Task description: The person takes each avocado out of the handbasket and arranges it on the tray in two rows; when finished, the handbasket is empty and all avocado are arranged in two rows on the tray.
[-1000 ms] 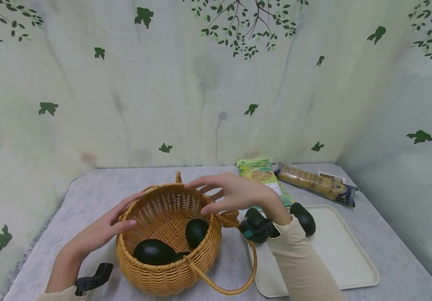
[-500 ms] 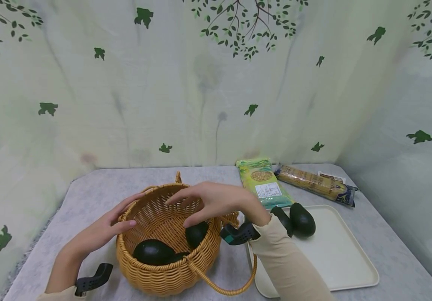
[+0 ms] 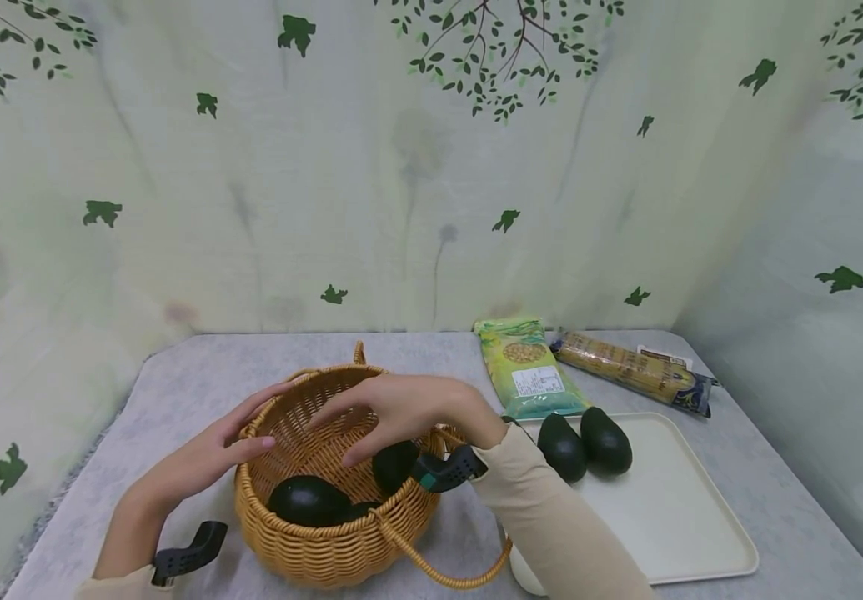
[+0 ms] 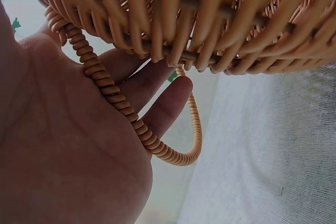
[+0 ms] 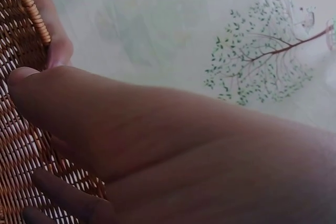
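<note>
A round wicker basket (image 3: 326,554) stands on the table with several dark green avocados inside, one avocado (image 3: 309,501) at the front left and another avocado (image 3: 395,467) at the right. My left hand (image 3: 209,458) holds the basket's left rim, thumb over the inside and fingers along the outside. In the left wrist view a coiled handle (image 4: 113,95) lies across that palm. My right hand (image 3: 393,412) hovers over the basket's opening, fingers apart and relaxed, with nothing in it; it overlaps the right avocado's top.
A white tray (image 3: 671,517) at the right carries an avocado (image 3: 562,447) and a second avocado (image 3: 606,442) near its back left corner. Behind it lie a green-yellow food bag (image 3: 529,367) and a long packet of spaghetti (image 3: 634,371). The basket's other handle (image 3: 469,581) reaches the tray's edge.
My right hand has moved left and down from the basket's right rim to over its opening, baring both avocados on the tray. My left hand stays on the rim.
</note>
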The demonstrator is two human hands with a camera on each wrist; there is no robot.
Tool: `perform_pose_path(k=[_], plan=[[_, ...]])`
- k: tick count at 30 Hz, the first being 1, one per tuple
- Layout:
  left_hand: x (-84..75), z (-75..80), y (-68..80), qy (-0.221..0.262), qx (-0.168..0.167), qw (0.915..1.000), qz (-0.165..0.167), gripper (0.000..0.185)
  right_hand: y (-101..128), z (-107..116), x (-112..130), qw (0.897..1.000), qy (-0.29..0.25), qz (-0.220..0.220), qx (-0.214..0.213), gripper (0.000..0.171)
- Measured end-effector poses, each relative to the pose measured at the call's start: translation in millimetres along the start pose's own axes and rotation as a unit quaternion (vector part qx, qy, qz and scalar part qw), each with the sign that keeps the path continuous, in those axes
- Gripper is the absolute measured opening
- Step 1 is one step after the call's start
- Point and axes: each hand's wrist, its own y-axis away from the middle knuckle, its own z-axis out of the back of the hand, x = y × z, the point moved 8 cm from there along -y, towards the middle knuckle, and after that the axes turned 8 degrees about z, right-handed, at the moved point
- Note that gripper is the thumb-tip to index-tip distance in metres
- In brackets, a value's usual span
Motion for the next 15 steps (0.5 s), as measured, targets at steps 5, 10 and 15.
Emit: perform_pose_path(k=[5, 10, 15], plan=[[0.4, 0.0, -0.7, -0.004, 0.000, 1.0000, 0.000, 0.064, -11.3, -6.5, -0.8, 1.000, 0.006, -0.004, 0.024, 0.052], [0.3, -0.1, -0.3, -0.014, -0.004, 0.9999, -0.004, 0.064, -24.0, -16.8, -6.0, 0.998, 0.020, -0.020, 0.055, 0.052], [-0.5, -0.5, -0.7, -0.013, -0.003, 0.9999, -0.009, 0.064, -35.9, -29.1, -10.6, 0.994, 0.048, -0.029, 0.091, 0.054]])
